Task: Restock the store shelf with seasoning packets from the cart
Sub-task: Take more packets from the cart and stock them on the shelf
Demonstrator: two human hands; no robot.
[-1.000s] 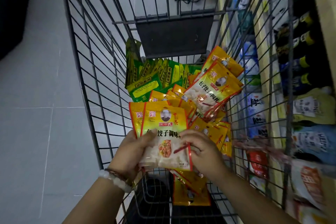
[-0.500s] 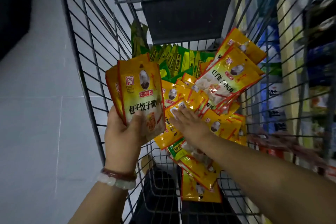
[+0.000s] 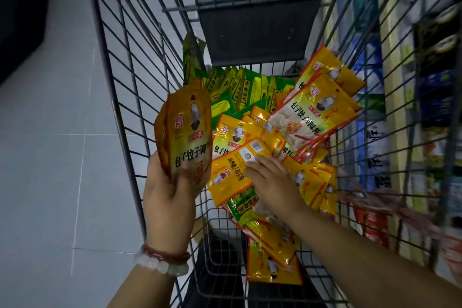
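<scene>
There is one wire cart (image 3: 130, 97). Two hands are in view: the left hand (image 3: 167, 197) and the right hand (image 3: 272, 182). The left wrist wears two bead bracelets (image 3: 162, 261). The yellow seasoning packets (image 3: 315, 117) and green packets (image 3: 240, 90) overlap, so they are too many to count exactly.

Red and pale bead bracelets (image 3: 162, 261) circle the left wrist.
</scene>
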